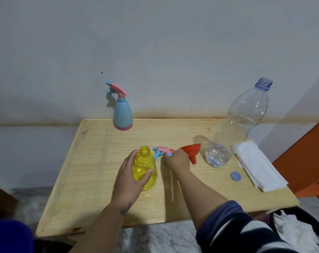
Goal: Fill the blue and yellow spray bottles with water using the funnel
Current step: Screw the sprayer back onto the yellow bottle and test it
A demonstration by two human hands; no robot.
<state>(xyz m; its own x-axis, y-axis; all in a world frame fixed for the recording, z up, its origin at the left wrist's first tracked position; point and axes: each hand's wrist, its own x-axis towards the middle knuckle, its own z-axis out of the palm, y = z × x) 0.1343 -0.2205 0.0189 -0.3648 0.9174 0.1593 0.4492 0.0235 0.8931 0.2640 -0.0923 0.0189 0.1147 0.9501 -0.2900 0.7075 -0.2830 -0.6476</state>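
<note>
Hands first: our left hand [132,173] wraps round the yellow spray bottle [145,168], fingers behind it and thumb in front, and the bottle stands on the tabletop [93,161] with its neck open. Our right hand [177,159] is just to the right of it, fingers curled on the pink and blue spray head [162,151], which has a thin tube [172,187] running back toward us under the wrist. The red funnel [191,151] lies on its side, right beside that hand. Past the funnel stands a big clear water bottle [237,125] with a little water at the bottom, and its blue cap [235,176] lies close by. The blue spray bottle [122,111] stands far beyond our left hand, by the wall, with its spray head on.
</note>
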